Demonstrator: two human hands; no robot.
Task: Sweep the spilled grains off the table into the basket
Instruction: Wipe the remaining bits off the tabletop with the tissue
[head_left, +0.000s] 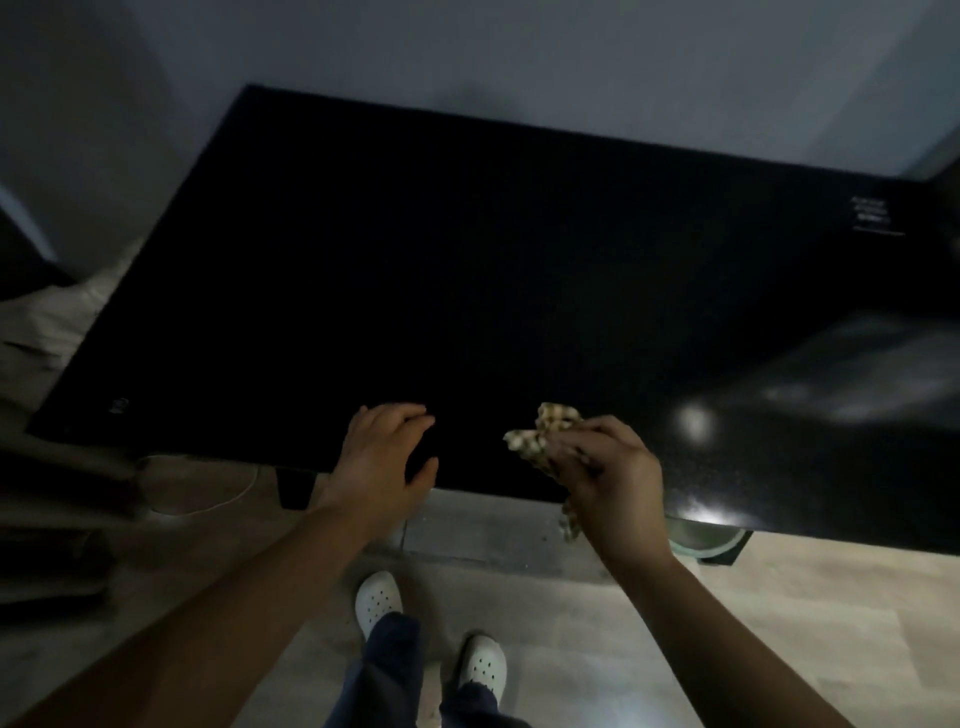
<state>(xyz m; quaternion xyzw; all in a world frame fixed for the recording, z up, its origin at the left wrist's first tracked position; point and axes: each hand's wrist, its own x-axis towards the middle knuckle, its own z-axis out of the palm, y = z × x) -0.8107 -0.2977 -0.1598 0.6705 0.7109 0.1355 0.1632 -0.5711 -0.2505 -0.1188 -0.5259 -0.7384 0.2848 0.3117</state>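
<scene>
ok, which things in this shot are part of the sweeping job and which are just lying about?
Job:
- table, dark top; no grains visible on it
- cloth, held by the right hand
- left hand, open at the near edge
- round rim under the table edge, maybe the basket; cannot tell

Lying about:
- cable on the floor
- shoes
</scene>
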